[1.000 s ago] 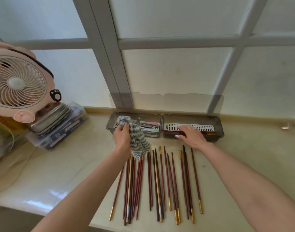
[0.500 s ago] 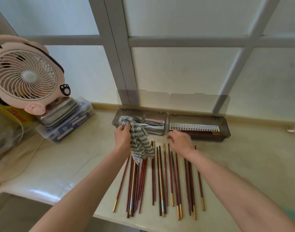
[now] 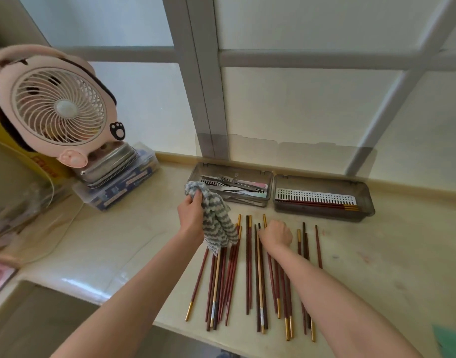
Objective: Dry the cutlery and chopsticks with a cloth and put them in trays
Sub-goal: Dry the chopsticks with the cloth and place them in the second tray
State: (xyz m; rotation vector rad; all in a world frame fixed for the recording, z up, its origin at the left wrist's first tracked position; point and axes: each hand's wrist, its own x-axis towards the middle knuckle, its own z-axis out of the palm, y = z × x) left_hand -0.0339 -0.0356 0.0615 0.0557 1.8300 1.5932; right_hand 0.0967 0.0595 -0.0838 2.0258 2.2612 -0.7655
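Several dark red chopsticks (image 3: 248,267) with gold ends lie side by side on the pale counter. My left hand (image 3: 192,215) grips a grey-and-white striped cloth (image 3: 220,227) that hangs over their far left ends. My right hand (image 3: 274,235) rests on the row's far ends with its fingers curled onto a chopstick. Behind stand two grey trays. The left tray (image 3: 195,171) holds metal cutlery (image 3: 234,184). The right tray (image 3: 366,202) holds a white slotted insert and a few chopsticks (image 3: 325,204).
A pink fan (image 3: 58,107) stands at the left over a metal tin (image 3: 110,164) and a clear plastic box (image 3: 123,184). A sink recess (image 3: 40,313) opens at the lower left. The counter's front edge runs just under the chopsticks' near ends. A window backs the trays.
My right hand has drawn back from the right tray to the far ends of the chopsticks on the counter. My left hand still holds the cloth in about the same place.
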